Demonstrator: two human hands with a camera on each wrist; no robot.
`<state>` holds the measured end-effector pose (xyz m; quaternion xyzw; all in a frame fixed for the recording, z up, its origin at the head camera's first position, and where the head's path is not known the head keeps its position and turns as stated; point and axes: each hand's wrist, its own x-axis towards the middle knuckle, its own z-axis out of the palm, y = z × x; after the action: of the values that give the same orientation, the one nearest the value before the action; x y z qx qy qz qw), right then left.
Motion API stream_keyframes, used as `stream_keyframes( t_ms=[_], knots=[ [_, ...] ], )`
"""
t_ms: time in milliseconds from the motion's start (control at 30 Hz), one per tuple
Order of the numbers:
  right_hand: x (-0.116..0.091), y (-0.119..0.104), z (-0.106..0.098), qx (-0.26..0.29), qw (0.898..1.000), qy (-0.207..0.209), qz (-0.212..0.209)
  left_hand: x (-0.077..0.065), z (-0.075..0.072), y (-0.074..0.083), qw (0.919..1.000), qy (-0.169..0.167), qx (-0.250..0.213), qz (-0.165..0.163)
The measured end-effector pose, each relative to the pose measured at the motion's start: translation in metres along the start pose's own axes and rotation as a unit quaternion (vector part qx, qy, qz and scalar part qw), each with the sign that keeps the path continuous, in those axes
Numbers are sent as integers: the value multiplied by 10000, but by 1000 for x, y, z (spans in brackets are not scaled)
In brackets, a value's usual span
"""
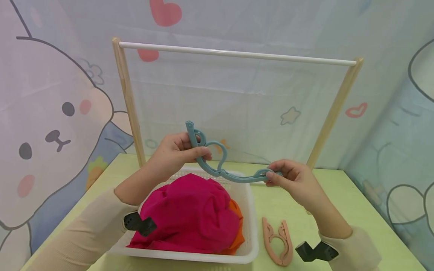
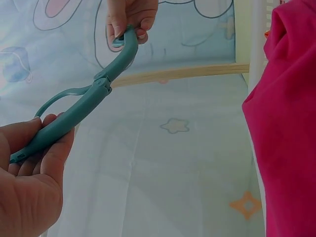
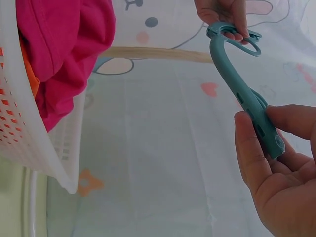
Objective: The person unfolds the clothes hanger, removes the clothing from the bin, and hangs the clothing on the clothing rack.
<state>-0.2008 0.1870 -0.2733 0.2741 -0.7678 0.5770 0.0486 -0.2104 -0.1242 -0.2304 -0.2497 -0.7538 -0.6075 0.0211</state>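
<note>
Teal plastic folding hanger [image 1: 219, 172], held up in midair, unfolded at its middle hinge. Left arm's tilted steeply up with the tip poking above the left hand [image 1: 177, 151], right arm's nearly flat, its end pinched in the right hand [image 1: 294, 179]. Curvy hook [image 1: 225, 151] sticks up between them.

The head view looks forward and down at the blue hanger [image 1: 237, 177] from farther back. The left wrist view, near the hanger's left end, faces the right hand [image 2: 134, 15]. The right one, near the other end, faces the left hand [image 3: 222, 12]. Both share the hanger and pink cloth [image 2: 291, 113].
</note>
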Motion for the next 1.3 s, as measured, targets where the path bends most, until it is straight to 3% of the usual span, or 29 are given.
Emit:
stream_keyframes(
  t_ms=[433, 633, 900, 1067, 1300],
  knots=[
    [-8, 11, 8, 220, 9997, 67, 22, -1, 1, -2, 9999, 36, -72, -60],
    [-9, 10, 9, -271, 9993, 30, 247, -2, 0, -1, 9999, -22, -25, -106],
    [0, 0, 2, -1049, 9931, -527, 57, -1, 1, 3, 9995, -240, -20, -214],
    [9, -6, 3, -1671, 9808, -983, -228, 0, 3, 5, 9989, -381, 11, -266],
    [17, -10, 4, -2536, 9464, -1681, -1087, 0, 5, 6, 9982, -530, 116, -250]
  ],
)
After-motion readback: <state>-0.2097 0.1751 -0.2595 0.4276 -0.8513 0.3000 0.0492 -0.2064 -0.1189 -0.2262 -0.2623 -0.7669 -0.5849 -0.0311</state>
